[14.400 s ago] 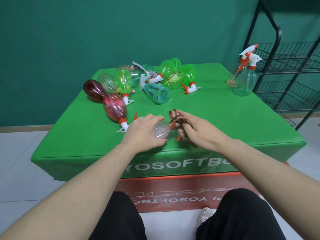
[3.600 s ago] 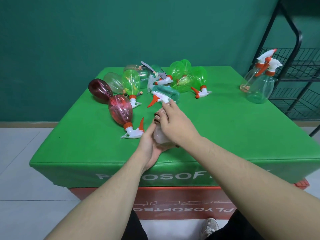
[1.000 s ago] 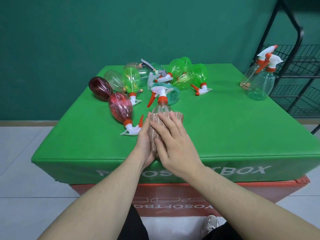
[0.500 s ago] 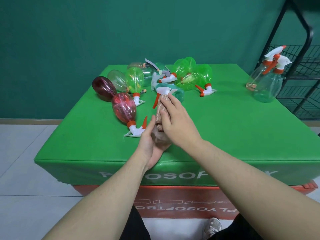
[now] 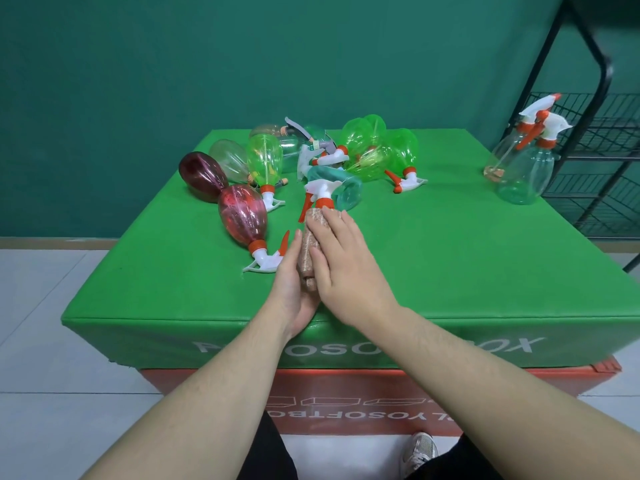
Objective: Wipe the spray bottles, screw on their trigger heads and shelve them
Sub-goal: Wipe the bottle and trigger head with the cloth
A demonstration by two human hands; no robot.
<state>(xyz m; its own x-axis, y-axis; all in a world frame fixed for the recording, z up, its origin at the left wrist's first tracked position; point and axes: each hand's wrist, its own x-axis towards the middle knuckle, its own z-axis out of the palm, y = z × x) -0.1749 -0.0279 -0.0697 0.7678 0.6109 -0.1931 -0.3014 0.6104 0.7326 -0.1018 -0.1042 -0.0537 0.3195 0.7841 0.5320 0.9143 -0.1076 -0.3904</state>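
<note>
The right hand (image 5: 343, 268) lies flat on a brown cloth (image 5: 310, 244), fingers straight, pressing it against the side of a spray bottle (image 5: 323, 202) that stands at the near middle of the green table (image 5: 485, 271). The left hand (image 5: 294, 289) cups the bottle low on the other side, thumb up along the cloth; I cannot tell whether its fingers curl round behind. Only the bottle's white and orange trigger head pokes out above the cloth.

Just left of the left hand lies a red bottle (image 5: 242, 216), its trigger close to the thumb. Behind is a heap of green, clear and dark red bottles. Two finished-looking bottles (image 5: 519, 168) stand at the far right corner beside the black wire shelf (image 5: 595, 140).

A hard stroke with a loose hold could probably tip the light bottle or slide it off the front edge. A careless elbow could knock the red bottle.
</note>
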